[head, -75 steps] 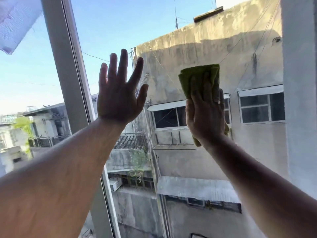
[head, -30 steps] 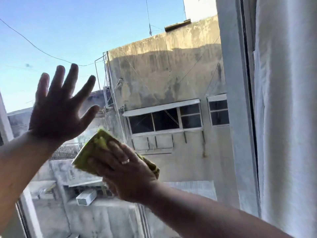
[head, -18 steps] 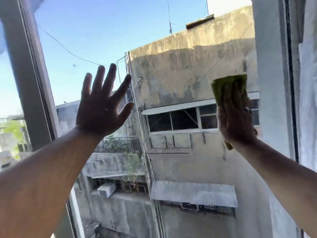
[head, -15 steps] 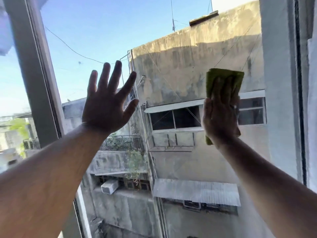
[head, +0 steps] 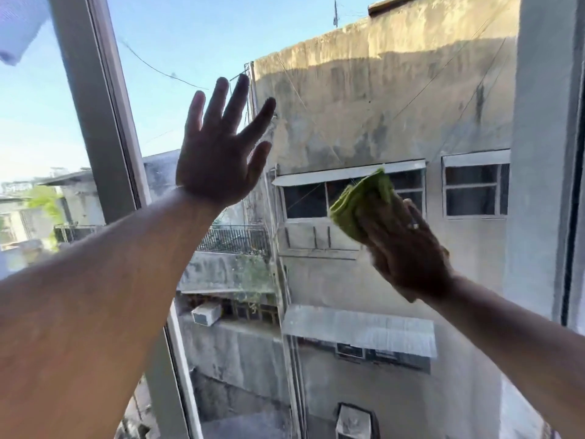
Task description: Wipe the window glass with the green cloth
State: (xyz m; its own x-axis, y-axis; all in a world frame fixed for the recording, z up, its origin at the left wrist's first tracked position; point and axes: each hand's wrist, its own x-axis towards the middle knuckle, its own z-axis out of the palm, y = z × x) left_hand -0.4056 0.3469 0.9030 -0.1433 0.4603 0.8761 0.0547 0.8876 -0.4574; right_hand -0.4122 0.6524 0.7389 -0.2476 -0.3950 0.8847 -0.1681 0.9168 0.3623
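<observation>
The window glass (head: 364,99) fills the view, with a stained concrete building behind it. My right hand (head: 408,248) presses a folded green cloth (head: 361,201) flat against the pane, right of centre, fingers pointing up and left. The cloth sticks out past my fingertips; the rest of it is hidden under my palm. My left hand (head: 221,153) rests flat on the glass higher up and to the left, fingers spread, holding nothing.
A grey vertical window frame (head: 98,122) slants down the left side, just left of my left hand. Another grey frame edge (head: 538,153) runs down the right. A pale curtain corner (head: 15,26) hangs at the top left.
My right hand has slid the cloth down the glass and tilted it to the left, from upright near the top of the far window. My left hand stays planted on the pane.
</observation>
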